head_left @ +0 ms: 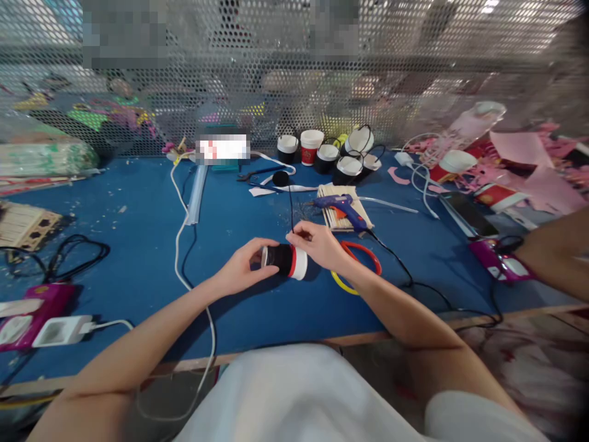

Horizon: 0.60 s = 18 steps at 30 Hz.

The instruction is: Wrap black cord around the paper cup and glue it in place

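Cup (284,261), black-wrapped with a red band and white end, sits sideways over the middle of the blue worktop (257,325). Left hand (246,265) curls partway around it, thumb opposing fingers; right hand (321,245) pinches black cord (291,209) leading to a dark ball (281,178)
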Motion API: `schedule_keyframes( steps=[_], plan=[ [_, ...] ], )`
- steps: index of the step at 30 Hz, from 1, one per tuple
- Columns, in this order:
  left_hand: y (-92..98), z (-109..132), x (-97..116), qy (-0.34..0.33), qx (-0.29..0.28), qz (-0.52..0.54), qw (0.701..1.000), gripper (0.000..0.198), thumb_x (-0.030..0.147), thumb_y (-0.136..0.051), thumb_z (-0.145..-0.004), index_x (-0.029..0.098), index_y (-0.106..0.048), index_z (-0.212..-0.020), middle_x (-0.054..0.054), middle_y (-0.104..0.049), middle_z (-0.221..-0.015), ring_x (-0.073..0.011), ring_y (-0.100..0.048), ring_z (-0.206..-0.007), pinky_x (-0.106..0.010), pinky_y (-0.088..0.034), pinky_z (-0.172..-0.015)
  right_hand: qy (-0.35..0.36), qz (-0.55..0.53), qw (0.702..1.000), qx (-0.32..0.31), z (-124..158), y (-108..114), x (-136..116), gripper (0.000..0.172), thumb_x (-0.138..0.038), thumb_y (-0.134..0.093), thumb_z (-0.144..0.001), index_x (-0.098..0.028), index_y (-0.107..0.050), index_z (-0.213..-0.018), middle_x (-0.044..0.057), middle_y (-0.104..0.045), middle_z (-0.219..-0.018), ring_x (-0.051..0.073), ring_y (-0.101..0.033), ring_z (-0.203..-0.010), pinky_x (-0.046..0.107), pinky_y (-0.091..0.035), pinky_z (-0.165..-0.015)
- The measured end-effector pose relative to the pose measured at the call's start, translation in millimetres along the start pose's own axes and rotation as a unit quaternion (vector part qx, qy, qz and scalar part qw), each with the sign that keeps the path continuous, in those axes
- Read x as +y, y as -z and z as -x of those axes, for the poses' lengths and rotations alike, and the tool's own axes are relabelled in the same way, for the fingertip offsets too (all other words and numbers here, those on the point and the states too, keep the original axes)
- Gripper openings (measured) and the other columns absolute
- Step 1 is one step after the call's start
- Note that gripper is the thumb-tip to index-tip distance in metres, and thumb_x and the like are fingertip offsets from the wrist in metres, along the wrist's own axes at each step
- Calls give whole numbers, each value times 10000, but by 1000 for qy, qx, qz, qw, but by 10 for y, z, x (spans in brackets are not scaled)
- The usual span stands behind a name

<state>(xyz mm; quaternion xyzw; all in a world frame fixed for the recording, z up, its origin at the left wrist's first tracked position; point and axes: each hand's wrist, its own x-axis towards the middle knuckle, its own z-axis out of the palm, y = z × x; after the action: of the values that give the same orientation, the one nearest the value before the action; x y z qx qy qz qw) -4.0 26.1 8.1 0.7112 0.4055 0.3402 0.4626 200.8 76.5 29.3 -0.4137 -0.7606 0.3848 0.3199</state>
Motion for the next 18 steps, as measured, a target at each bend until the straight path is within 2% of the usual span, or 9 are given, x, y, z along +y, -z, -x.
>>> schedule_keyframes(
  steps=[3, 8, 11, 14, 16, 18],
  plan=[
    [17, 2, 32, -51, 0, -53, 997, 417, 286, -613, -789, 188, -467, -1167, -98, -510, -1137, -191, -552, -986, -353, -483, -858, 20, -19, 999, -23, -44, 65, -92, 228, -366, -541, -802, -167, -524, -693, -30, -470, -621, 82, -407, -582, 224, -340, -550],
    [10, 9, 133, -110, -53, -138, 983, 476, 267, -613, -785, 196, -419, -1214, -112, -486, -1177, -219, -500, -1080, -376, -458, -907, 35, -25, 998, -54, -159, 107, -201, 251, -366, -558, -783, -162, -502, -647, -37, -454, -598, 77, -393, -571, 227, -332, -548],
    [-4, 1, 218, -106, -99, -191, 971, 576, 270, -589, -800, 214, -344, -1318, -115, -458, -1228, -229, -465, -1141, -396, -423, -959, 35, -7, 996, -83, -259, 56, -172, 246, -363, -560, -777, -154, -535, -649, -21, -518, -617, 83, -440, -580, 233, -345, -561],
    [-12, -15, 276, -91, -126, -221, 963, 545, 263, -593, -787, 226, -396, -1294, -102, -445, -1245, -236, -460, -1167, -392, -407, -987, 30, 48, 992, -109, -340, 7, -119, 228, -361, -575, -769, -155, -586, -671, 2, -602, -658, 103, -515, -609, 241, -359, -577],
    [-3, -20, 284, -78, -118, -229, 963, 510, 259, -608, -767, 223, -441, -1248, -94, -462, -1226, -236, -487, -1139, -379, -429, -966, 21, 99, 991, -85, -351, 48, -104, 217, -362, -579, -773, -163, -613, -694, 11, -634, -684, 114, -544, -626, 244, -366, -588],
    [25, -17, 271, -66, -97, -232, 966, 503, 262, -610, -763, 220, -445, -1237, -91, -475, -1208, -228, -517, -1098, -363, -460, -929, 13, 146, 989, -22, -318, 190, -103, 233, -389, -559, -792, -173, -630, -738, 19, -649, -712, 125, -557, -645, 249, -372, -595]
  ],
)
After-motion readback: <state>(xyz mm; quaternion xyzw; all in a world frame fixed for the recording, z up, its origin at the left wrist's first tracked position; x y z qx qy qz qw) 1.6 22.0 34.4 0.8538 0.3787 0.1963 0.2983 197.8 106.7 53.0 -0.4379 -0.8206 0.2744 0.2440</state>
